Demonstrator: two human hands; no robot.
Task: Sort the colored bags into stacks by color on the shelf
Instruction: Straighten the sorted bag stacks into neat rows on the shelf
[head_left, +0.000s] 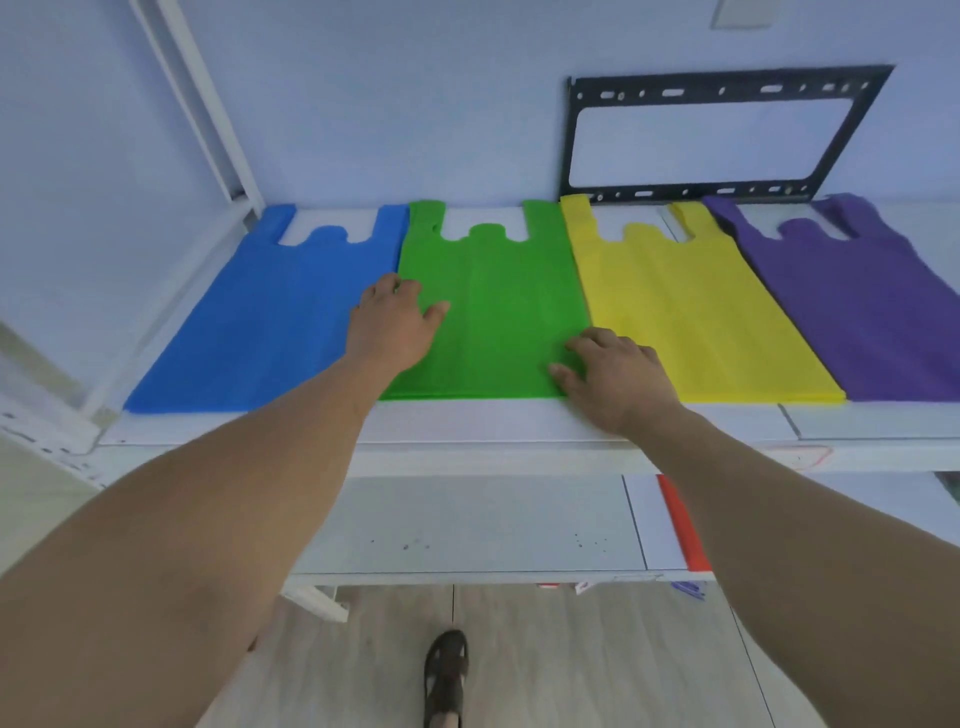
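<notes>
Four flat bag stacks lie side by side on the white shelf (498, 423): blue (270, 317), green (498, 296), yellow (675, 306) and purple (862, 306), handles toward the wall. My left hand (392, 325) rests flat on the green stack's left edge where it meets the blue one, fingers spread. Over the seam between green and yellow, near the front corner, my right hand (615, 376) presses down with its fingers slightly bent. Neither hand holds a bag.
A black metal frame (571, 140) leans on the wall behind the yellow and purple stacks. A white upright post (208, 109) stands at the back left. On the lower shelf (467, 525) lies a red-orange bag (685, 525). My shoe (447, 675) is on the wooden floor.
</notes>
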